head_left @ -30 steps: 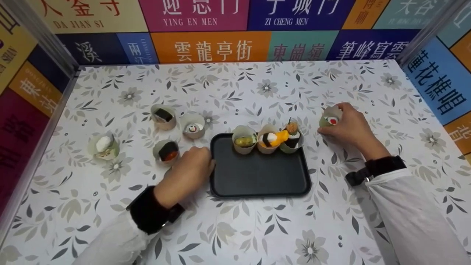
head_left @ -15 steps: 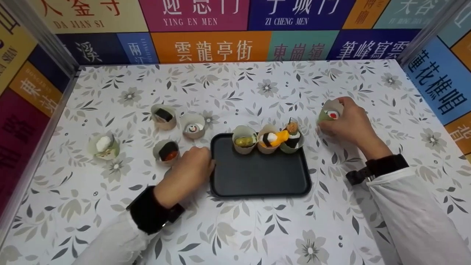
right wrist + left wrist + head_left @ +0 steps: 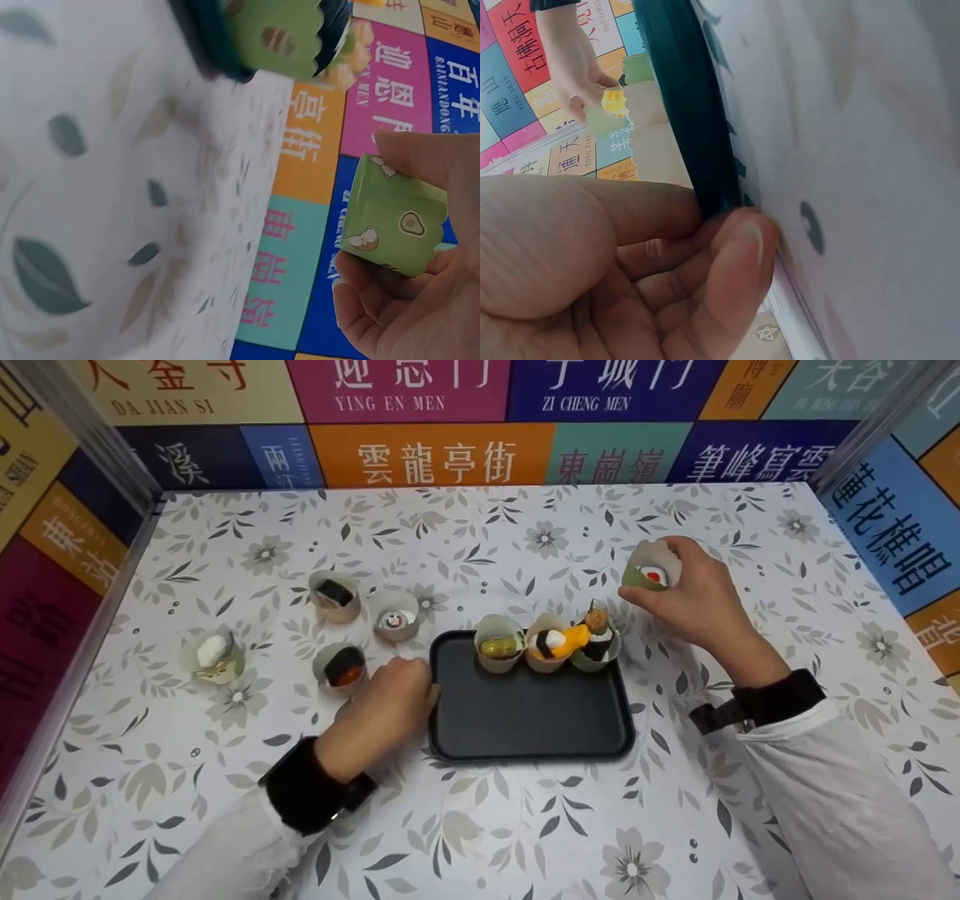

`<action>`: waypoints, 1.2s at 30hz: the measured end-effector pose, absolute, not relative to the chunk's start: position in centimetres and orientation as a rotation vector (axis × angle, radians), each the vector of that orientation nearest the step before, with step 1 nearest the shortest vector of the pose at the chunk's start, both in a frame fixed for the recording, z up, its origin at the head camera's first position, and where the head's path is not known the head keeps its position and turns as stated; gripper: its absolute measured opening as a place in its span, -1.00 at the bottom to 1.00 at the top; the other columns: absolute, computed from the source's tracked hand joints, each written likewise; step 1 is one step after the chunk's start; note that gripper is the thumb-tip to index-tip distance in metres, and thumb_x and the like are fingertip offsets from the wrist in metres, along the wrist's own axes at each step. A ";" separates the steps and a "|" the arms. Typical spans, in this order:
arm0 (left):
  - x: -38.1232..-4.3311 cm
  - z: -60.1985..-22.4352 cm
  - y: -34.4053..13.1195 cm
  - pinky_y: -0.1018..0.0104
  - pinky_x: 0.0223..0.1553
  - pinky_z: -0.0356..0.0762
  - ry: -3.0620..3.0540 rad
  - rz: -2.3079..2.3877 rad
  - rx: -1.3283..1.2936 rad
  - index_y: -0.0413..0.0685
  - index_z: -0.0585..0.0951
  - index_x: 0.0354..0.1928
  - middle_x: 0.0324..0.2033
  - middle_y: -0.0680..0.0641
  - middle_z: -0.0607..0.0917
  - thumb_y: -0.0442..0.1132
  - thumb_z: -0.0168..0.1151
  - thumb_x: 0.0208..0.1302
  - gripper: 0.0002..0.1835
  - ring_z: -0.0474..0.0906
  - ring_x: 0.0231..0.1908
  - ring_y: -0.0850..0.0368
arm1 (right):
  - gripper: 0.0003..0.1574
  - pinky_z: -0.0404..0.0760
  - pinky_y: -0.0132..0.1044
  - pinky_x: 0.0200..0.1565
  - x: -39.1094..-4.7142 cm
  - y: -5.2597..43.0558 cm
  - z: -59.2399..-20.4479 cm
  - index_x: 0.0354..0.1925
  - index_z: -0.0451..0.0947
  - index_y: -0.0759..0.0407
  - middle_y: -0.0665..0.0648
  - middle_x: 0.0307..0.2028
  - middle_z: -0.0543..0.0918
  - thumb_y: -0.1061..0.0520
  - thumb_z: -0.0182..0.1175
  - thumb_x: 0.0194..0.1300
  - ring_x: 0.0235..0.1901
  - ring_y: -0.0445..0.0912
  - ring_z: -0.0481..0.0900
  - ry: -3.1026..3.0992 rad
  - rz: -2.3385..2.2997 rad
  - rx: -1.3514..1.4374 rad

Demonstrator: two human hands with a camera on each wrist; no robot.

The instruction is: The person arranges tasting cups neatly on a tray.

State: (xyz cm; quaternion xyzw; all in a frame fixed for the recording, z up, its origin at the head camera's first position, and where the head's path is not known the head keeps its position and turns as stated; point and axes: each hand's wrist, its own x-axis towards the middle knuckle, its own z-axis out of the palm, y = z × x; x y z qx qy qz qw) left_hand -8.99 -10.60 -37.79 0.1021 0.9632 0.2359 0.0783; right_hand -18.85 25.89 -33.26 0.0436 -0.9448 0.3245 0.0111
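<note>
My right hand point(image 3: 709, 596) holds a green paper cup point(image 3: 636, 574) by its sides between thumb and fingers, up off the table. A white piece with a red centre sits inside it. In the right wrist view the cup point(image 3: 390, 214) shows an avocado print. My left hand point(image 3: 382, 716) pinches the left edge of a black rectangular tray point(image 3: 532, 720); the left wrist view has thumb and fingers at the tray's rim point(image 3: 686, 105). Along the tray's far side stand a cup with a green topping point(image 3: 498, 661), a cup with an orange-and-white piece point(image 3: 544, 664) and a cup with a dark-wrapped piece point(image 3: 598, 666).
Left of the tray stand a cup with a black-topped piece point(image 3: 335, 611), a cup with a small white roll point(image 3: 394, 631), a cup with dark and red food point(image 3: 356, 682) and a cup with a white ball point(image 3: 221, 669). Colourful lettered panels point(image 3: 431, 454) border the patterned table point(image 3: 480, 529).
My right hand has lifted the green cup from the table and carried it left, toward the far right of the tray. The left hand and the tray have stayed put.
</note>
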 end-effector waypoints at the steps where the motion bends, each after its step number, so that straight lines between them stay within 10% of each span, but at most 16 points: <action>1: -9.0 -37.9 -10.6 -0.04 -0.43 0.54 2.892 0.717 0.327 -0.15 0.55 -0.50 -0.52 -0.14 0.60 -0.38 0.24 0.34 -0.79 0.61 -0.45 -0.16 | 0.08 0.48 0.15 0.04 -18.7 25.5 -33.1 0.46 0.26 0.30 0.38 0.19 0.55 -0.20 0.49 0.25 0.07 0.23 0.53 -2.938 1.020 0.151; 36: -9.0 -38.2 -10.8 -0.04 -0.46 0.50 2.941 0.727 0.433 -0.21 0.52 -0.55 -0.58 -0.18 0.58 -0.43 0.28 0.29 -0.75 0.58 -0.49 -0.18 | -0.04 0.49 0.01 0.17 -16.0 13.5 -31.4 0.44 0.31 0.23 0.19 0.25 0.56 -0.06 0.52 0.26 0.18 0.05 0.54 -2.805 1.241 0.554</action>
